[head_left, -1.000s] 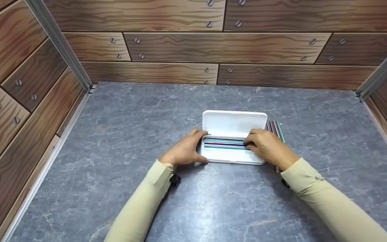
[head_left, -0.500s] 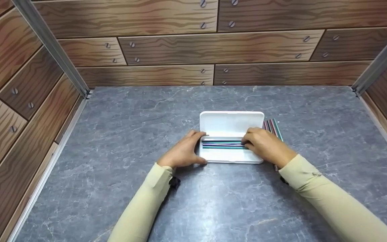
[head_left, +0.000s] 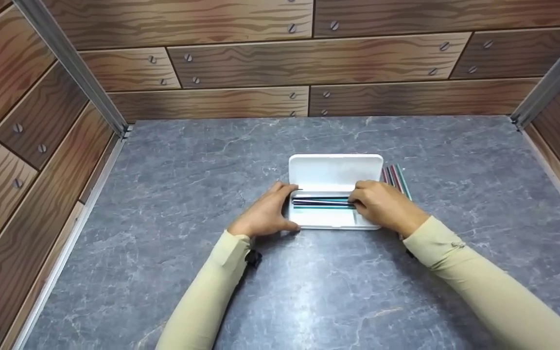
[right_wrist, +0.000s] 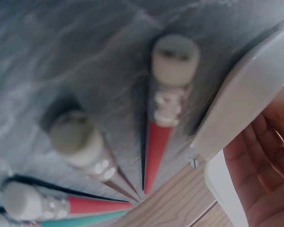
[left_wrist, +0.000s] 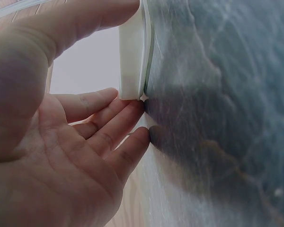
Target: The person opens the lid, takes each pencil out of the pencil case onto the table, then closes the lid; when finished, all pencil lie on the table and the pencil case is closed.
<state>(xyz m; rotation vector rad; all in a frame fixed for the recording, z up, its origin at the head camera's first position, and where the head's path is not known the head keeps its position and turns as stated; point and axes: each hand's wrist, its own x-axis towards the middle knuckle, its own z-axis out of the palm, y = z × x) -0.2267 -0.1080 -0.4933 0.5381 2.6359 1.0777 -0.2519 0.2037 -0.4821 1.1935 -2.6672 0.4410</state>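
An open white pencil case lies on the table, its lid raised at the back. Several pencils in blue, purple and dark tones lie lengthwise in its base. My left hand holds the case's left end, thumb at the front corner and fingers toward the rear corner; the left wrist view shows the fingertips against the case wall. My right hand reaches in over the right end, its fingers pinching pencils there; exactly which is hidden. In the right wrist view that hand is mostly behind the case wall.
More pencils lie on the table just right of the case, partly under the right forearm. Close up, their white erasers and red or green shafts show. Wood-patterned walls bound the grey marbled tabletop.
The pencils in the case have shifted slightly under the right fingers, some lying more aslant and closer together. Both hands keep nearly the same places; the head view has moved a little.
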